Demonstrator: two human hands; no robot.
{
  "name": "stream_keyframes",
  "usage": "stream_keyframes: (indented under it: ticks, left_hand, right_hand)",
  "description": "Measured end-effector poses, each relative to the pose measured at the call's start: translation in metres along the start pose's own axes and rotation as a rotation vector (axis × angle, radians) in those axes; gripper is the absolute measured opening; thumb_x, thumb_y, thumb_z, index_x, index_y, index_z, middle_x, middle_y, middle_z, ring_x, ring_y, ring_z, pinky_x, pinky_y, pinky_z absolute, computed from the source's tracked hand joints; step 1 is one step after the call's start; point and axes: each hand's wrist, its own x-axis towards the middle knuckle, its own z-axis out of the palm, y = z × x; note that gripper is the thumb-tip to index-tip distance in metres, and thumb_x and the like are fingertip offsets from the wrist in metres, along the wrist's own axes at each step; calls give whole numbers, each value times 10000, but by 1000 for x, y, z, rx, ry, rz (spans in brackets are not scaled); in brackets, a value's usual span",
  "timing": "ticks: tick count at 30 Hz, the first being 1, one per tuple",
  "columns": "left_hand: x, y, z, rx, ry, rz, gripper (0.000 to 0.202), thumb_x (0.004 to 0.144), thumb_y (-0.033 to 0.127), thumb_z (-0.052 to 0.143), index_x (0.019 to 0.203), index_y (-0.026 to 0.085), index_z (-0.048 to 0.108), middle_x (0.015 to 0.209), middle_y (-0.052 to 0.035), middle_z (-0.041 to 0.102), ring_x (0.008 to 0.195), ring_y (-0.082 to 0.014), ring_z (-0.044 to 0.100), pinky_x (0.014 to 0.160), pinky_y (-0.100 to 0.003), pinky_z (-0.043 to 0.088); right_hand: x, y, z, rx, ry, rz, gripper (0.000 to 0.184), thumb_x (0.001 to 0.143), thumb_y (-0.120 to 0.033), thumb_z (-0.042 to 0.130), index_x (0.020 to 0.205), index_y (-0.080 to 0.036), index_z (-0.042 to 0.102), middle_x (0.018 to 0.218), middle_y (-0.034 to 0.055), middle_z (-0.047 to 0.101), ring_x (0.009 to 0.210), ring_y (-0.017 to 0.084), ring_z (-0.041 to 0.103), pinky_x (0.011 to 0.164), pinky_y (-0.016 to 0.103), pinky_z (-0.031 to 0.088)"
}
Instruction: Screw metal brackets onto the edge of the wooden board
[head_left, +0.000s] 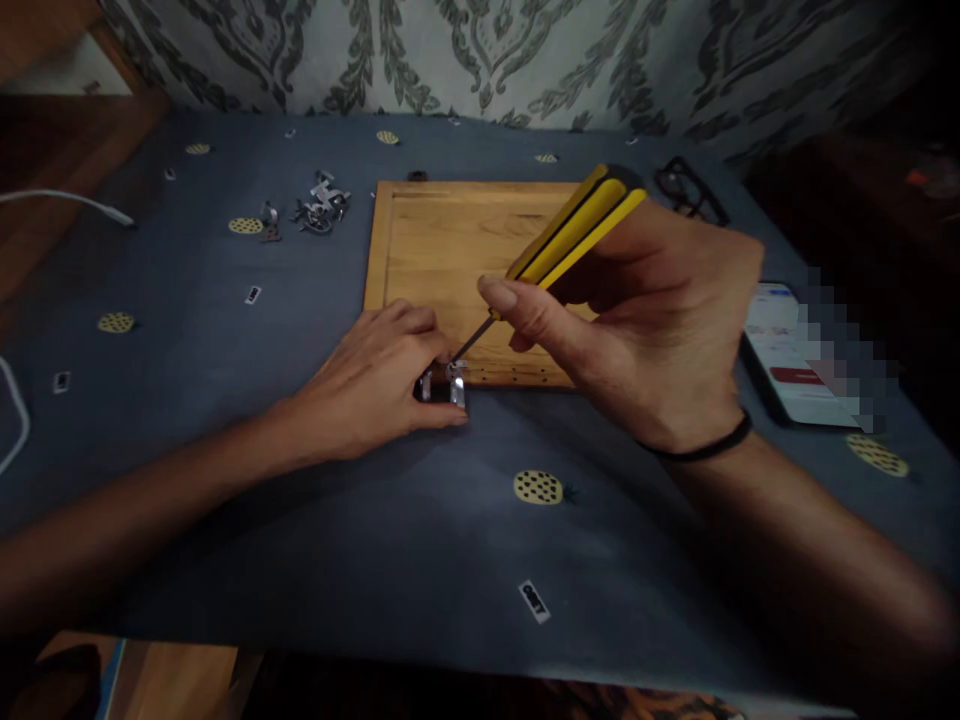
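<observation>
In my right hand (645,320) is a screwdriver (574,228) with a yellow and black handle, tilted so its tip points down to the left. The tip meets a small shiny metal hinge (457,385) at the near edge of a wooden panel (450,245). My left hand (390,370) grips this hinge between thumb and fingers, pressing it against the panel's edge. A row of small dark holes runs along that edge to the right of the hinge. The screw, if there is one under the tip, is too small to make out.
A pile of metal hinges (321,205) lies behind my left hand, with a loose metal piece (270,222) beside it. To the right are a phone (799,350) and eyeglasses (691,190). A white cable (71,198) reaches in from the left. A patterned blue cloth (420,540) covers the table.
</observation>
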Motion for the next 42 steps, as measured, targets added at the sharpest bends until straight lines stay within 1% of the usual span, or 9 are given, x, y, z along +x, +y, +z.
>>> stream_keyframes:
  ticks: [3, 9, 16, 20, 24, 30, 33, 37, 42]
  left_hand:
    - [-1, 1, 0, -6, -1, 4, 300, 805, 428, 798, 907, 168, 689, 991, -58, 626, 1026, -274, 562, 890, -415, 447]
    - [0, 1, 0, -14, 16, 8, 290, 800, 420, 800, 913, 178, 687, 986, -52, 626, 1033, -276, 559, 882, -408, 441]
    - [2, 2, 0, -15, 6, 4, 308, 806, 423, 797, 925, 161, 689, 1006, -65, 632, 1057, -290, 566, 903, -433, 453]
    - [1, 2, 1, -10, 9, 0, 302, 805, 437, 789, 919, 177, 686, 1003, -62, 636, 1049, -288, 575, 901, -433, 462]
    - [1, 0, 1, -7, 14, 3, 296, 809, 448, 779, 896, 184, 679, 1026, -65, 647, 1057, -287, 581, 904, -431, 466]
    - [2, 1, 0, -3, -13, -5, 308, 807, 427, 802, 945, 173, 698, 1033, -70, 645, 1103, -300, 565, 942, -441, 458]
    - [2, 2, -1, 8, -22, -11, 326, 799, 430, 811, 949, 160, 706, 1010, -67, 630, 1062, -292, 568, 921, -436, 460]
    - [1, 3, -1, 6, -32, -24, 331, 798, 426, 813, 958, 157, 707, 1025, -75, 632, 1064, -295, 566, 915, -438, 460]
    - [1, 2, -1, -11, -18, -18, 307, 794, 410, 813, 929, 163, 691, 1089, -87, 652, 1100, -303, 570, 942, -452, 460]
  right_hand:
    - [0, 1, 0, -27, -3, -26, 393, 762, -550, 837, 660, -274, 576, 653, -12, 613, 573, 186, 611, 486, 358, 462]
    - [2, 4, 0, -55, -35, -48, 407, 799, -588, 789, 662, -275, 566, 656, -6, 618, 561, 179, 593, 507, 368, 457]
    - [1, 7, 0, -34, -59, -32, 362, 797, -538, 812, 694, -269, 594, 691, -9, 639, 567, 174, 603, 506, 357, 483]
    - [5, 10, -5, -25, -144, -82, 277, 815, -517, 803, 802, -273, 672, 762, -10, 678, 601, 166, 636, 523, 331, 517]
    - [8, 10, -10, 72, -234, -81, 264, 816, -486, 809, 825, -248, 695, 815, 4, 712, 596, 155, 648, 535, 320, 563]
    - [14, 7, -16, 282, -377, -35, 133, 841, -294, 786, 944, -248, 715, 888, 13, 735, 784, 185, 724, 574, 273, 604]
    - [16, 8, -18, 371, -429, -53, 82, 866, -253, 759, 931, -248, 708, 880, -1, 727, 746, 166, 729, 586, 273, 615]
    - [16, 10, -14, 335, -365, -86, 147, 831, -304, 814, 812, -241, 683, 771, -18, 708, 613, 151, 702, 536, 283, 598]
    - [7, 6, -4, 139, -108, -146, 279, 759, -346, 883, 691, -236, 635, 684, -6, 611, 575, 138, 579, 496, 306, 497]
